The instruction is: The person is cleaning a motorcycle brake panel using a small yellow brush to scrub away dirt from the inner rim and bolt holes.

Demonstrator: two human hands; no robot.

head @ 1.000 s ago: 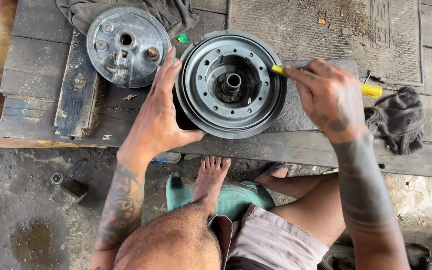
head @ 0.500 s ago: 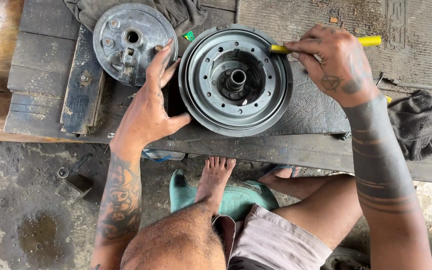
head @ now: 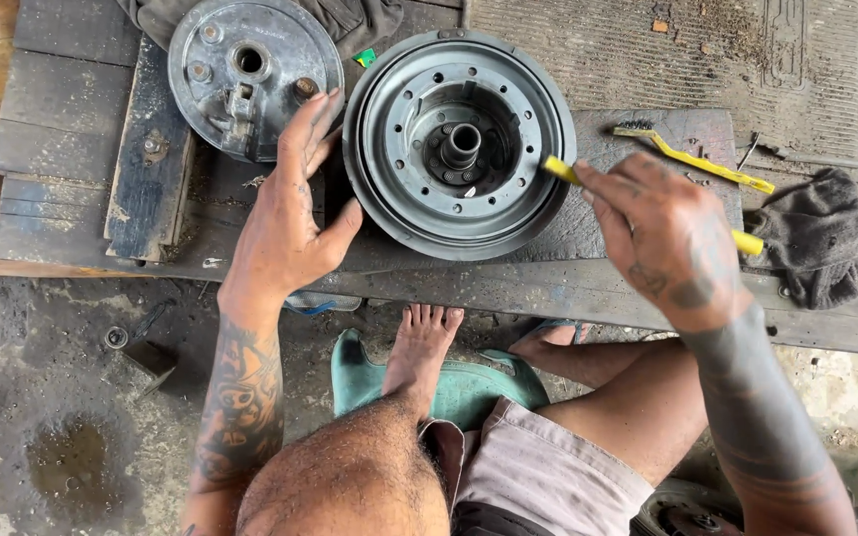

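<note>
the round metal drum [head: 459, 144] lies flat in the upper middle of the frame, the left hand [head: 285, 213] spread open against its left edge, the right hand [head: 662, 238] clenched on a yellow brush [head: 747, 241] pointing at its right rim.

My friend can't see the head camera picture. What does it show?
A person's right hand holds a yellow-handled brush against a round grey metal drum on a wooden bench, while the left hand steadies the drum's side.
</note>
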